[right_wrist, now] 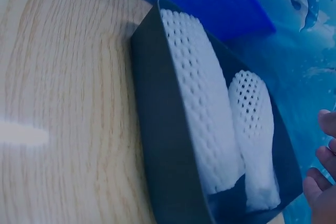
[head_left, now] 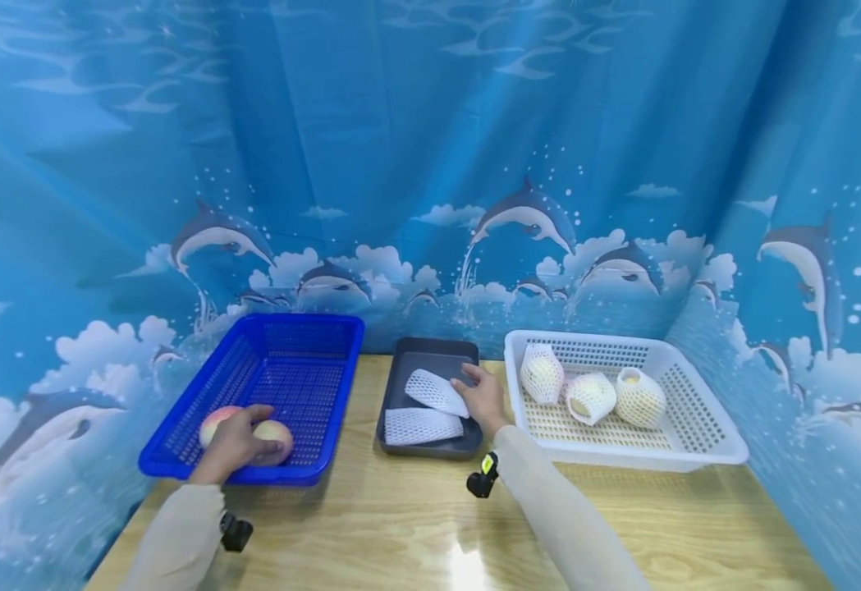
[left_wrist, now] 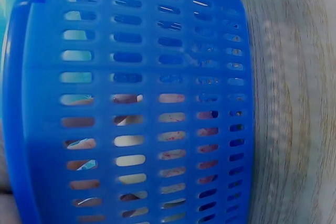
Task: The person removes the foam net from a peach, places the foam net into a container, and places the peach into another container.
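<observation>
Head view: your left hand [head_left: 235, 443] is down inside the blue basket [head_left: 304, 369], its grip clamped on a peach [head_left: 282, 435], fingers and thumb curled over the fruit, while a second peach [head_left: 216, 420] lies just to the left, partly covered by your hand. Your right hand [head_left: 485, 400] reaches over the right edge of the dark tray [head_left: 433, 358], its grip apart and holding nothing, fingertips near the upper foam net [head_left: 436, 391]. A lower foam net [head_left: 421, 426] lies nearer you in the same tray. To your right, three netted fruits [head_left: 591, 397] sit in the white basket [head_left: 622, 454]. Both baskets and the tray stand on the wooden worktop [head_left: 356, 525]. From the right wrist, you see your fingers clear of both nets
</observation>
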### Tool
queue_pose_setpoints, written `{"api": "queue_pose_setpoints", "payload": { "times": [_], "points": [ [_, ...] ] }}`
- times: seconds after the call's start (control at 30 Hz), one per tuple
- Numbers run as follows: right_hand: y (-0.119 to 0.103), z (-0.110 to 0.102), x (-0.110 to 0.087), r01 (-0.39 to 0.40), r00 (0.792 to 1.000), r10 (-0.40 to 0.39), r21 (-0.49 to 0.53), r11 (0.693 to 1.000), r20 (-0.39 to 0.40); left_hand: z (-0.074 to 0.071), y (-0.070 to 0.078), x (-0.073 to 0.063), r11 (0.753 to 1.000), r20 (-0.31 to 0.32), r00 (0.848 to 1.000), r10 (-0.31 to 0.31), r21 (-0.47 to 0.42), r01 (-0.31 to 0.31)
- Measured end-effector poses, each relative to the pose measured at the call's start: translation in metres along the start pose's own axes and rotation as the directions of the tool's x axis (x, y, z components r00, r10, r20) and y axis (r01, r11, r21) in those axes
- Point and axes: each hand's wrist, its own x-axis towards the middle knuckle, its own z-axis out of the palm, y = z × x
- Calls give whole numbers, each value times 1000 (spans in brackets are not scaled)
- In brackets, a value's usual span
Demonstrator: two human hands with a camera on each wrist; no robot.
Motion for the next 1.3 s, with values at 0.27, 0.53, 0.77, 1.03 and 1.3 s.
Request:
{"api": "queue_pose_setpoints", "payload": {
  "times": [0.27,0.53,0.77,1.03,1.3],
  "points": [
    [-18,-11,-1,49,998,-53,78,996,42,-3,-2,0,998,-11,1000,-18,-66,17],
    [-34,-34,-4,56,995,-66,137,989,73,-9,-2,-1,976,53,993,-106,-185,114],
    [-40,-57,-4,34,994,-48,141,989,95,-12,1,-3,959,49,987,-152,-235,160],
    [-38,-86,-6,47,996,-56,135,990,67,-16,12,-3,943,32,993,-112,-313,116],
    [-36,-118,-13,35,998,-45,178,983,50,-21,28,-6,929,21,998,-62,-365,65]
  ]
}}
